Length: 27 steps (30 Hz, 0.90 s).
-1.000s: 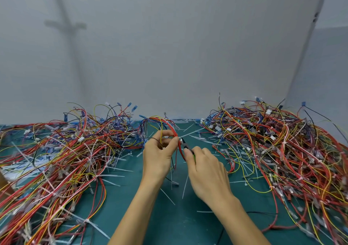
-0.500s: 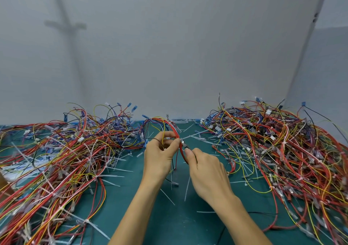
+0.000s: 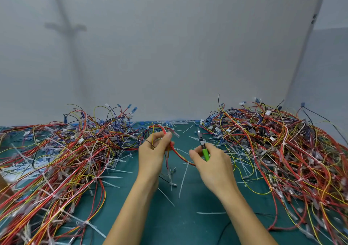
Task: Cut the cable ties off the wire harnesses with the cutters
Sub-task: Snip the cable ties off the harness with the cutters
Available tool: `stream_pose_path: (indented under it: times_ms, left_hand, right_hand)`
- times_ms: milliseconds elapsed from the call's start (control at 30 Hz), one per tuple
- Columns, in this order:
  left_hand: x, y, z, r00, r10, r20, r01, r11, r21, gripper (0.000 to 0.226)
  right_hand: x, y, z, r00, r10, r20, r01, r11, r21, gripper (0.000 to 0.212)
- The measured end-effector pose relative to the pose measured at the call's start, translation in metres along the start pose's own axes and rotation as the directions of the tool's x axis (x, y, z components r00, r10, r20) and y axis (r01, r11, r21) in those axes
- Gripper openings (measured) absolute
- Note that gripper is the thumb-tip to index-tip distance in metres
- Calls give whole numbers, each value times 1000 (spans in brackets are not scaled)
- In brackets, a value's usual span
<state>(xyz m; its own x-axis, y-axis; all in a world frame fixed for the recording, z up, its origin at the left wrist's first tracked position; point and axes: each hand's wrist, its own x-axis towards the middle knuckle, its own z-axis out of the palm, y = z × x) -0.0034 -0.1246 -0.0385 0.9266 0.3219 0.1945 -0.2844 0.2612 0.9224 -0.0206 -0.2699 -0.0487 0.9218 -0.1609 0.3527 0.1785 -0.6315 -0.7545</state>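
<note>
The left hand (image 3: 151, 156) pinches a red wire harness (image 3: 178, 153) above the counter (image 3: 188, 226). The right hand (image 3: 212, 163) grips the cutters (image 3: 205, 151), hiding most of the green handles. The blade tips are too small to read, and the harness piles (image 3: 56, 160) are cut off at both edges.

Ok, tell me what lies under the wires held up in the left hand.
Under the wires: green mat with loose white cable ties scattered on it. The left hand and forearm cover what lies beneath them.
</note>
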Motion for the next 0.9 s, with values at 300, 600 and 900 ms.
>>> stream_pose_path:
  times_ms: [300, 600, 900]
  left_hand:
    - [4, -1, -6, 999, -42, 27, 40, 996, 86, 23]
    - [10, 4, -15, 987, -160, -17, 161, 986, 47, 23]
    - [14, -3, -19, 962, -110, -250, 101, 994, -49, 15]
  right_hand:
    - [-4, -2, 4, 951, -82, 298, 72, 996, 46, 16]
    - [0, -3, 4, 995, 91, 33, -96, 913, 396, 14]
    - [5, -1, -7, 939, 313, 141, -285, 483, 828, 5]
